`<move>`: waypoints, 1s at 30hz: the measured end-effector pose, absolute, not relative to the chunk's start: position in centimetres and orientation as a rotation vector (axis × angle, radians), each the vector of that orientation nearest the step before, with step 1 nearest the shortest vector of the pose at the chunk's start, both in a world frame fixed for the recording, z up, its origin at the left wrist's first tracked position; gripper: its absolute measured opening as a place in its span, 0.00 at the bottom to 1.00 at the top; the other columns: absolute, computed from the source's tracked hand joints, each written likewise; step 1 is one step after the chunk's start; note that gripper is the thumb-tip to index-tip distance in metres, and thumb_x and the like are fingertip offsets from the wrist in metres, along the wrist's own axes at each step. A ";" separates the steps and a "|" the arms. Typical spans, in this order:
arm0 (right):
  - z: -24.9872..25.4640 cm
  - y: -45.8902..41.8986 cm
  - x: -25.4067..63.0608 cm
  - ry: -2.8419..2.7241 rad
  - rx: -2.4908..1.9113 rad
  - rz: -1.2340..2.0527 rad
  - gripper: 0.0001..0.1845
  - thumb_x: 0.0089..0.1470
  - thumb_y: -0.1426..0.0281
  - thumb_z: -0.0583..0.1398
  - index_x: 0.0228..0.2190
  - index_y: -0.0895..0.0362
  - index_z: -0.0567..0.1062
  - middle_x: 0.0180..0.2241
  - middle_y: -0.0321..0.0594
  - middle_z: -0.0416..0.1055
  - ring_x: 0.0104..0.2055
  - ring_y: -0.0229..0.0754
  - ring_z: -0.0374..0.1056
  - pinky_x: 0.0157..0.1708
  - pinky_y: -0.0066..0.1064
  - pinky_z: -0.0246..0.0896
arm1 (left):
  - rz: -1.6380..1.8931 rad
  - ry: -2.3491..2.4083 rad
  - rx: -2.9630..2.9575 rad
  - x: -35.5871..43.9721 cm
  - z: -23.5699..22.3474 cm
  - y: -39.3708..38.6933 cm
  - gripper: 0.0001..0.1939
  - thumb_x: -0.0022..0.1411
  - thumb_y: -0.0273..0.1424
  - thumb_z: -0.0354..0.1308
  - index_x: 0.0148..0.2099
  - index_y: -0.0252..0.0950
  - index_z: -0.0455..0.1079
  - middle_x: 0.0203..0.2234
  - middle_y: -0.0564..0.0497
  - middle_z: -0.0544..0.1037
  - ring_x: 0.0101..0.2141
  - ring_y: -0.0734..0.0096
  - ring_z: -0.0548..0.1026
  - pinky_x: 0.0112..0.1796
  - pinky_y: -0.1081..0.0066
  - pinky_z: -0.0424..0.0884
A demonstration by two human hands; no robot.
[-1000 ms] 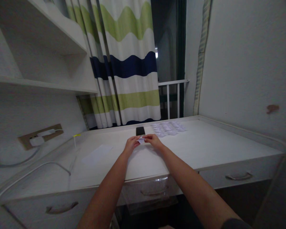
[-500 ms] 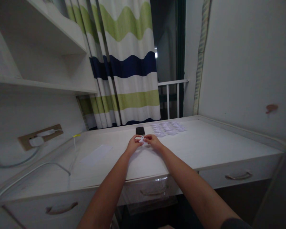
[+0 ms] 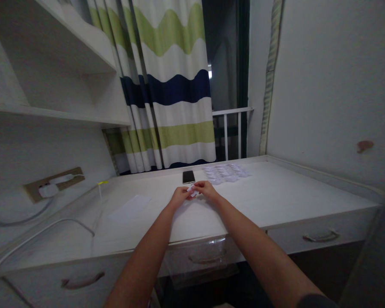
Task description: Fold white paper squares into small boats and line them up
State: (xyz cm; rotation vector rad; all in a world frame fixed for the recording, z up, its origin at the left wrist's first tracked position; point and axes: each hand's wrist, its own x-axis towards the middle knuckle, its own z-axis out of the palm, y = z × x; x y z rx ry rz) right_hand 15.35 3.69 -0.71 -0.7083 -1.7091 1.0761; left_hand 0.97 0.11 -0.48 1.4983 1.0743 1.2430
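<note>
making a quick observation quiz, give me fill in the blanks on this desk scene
The small slip between the left hand and right hand is ____ in colour.
The paper slips on the desk lie to the person's ____ of the phone.
The curtain has bands of white, green and ____.
The loose sheet of paper lies nearer the person's ____ hand.
Missing words: white; right; blue; left

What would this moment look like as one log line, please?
left hand: pinches white paper piece | right hand: same piece | nearby: phone, paper slips
</note>
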 end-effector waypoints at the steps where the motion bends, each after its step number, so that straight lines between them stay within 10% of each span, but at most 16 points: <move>1: -0.8 3.8 15.3 -1.712 -0.710 1.092 0.13 0.35 0.64 0.62 0.22 0.62 0.74 0.19 0.37 0.68 0.21 0.32 0.59 0.21 0.24 0.52 | 1.224 1.070 1.486 1.0 -0.4 0.1 0.18 0.34 0.38 0.66 0.25 0.29 0.70 0.19 0.49 0.75 0.21 0.73 0.72 0.26 0.73 0.68; 30: -0.6 3.6 15.5 -1.610 -0.638 1.223 0.13 0.35 0.63 0.62 0.20 0.62 0.71 0.18 0.35 0.66 0.21 0.33 0.62 0.22 0.26 0.58 | 1.169 1.049 1.472 1.2 -0.7 0.1 0.18 0.44 0.42 0.60 0.27 0.30 0.67 0.17 0.48 0.74 0.19 0.71 0.73 0.23 0.73 0.69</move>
